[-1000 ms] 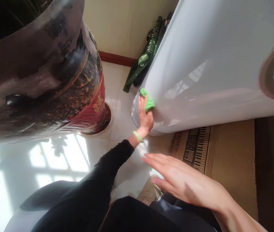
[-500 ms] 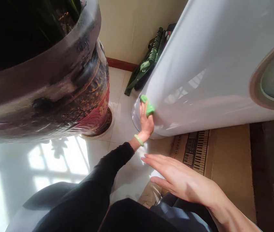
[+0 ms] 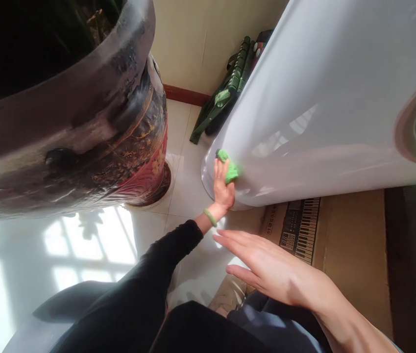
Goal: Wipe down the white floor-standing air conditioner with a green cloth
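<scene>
Low on the curved side of a tall, glossy white cabinet [image 3: 303,132], my left hand [image 3: 224,189] presses a bright green cloth [image 3: 230,169] flat to the surface. A pale green bangle circles that wrist below a black sleeve. My right hand [image 3: 266,267] hangs in the air nearer to me, its fingers stretched out and the thumb apart. Nothing is in it. The part of the cloth under my left palm is hidden.
A large glazed plant pot [image 3: 119,127] stands on a saucer at the left. Behind the cabinet, folded dark green items [image 3: 226,93] lean by the wall. A cardboard box [image 3: 354,255] with a printed keyboard stands at the right. Sunlight falls across the tiled floor [image 3: 93,245].
My left hand and the green cloth have shifted slightly right and down along the cabinet. My right hand has hardly moved. The camera view has turned a little.
</scene>
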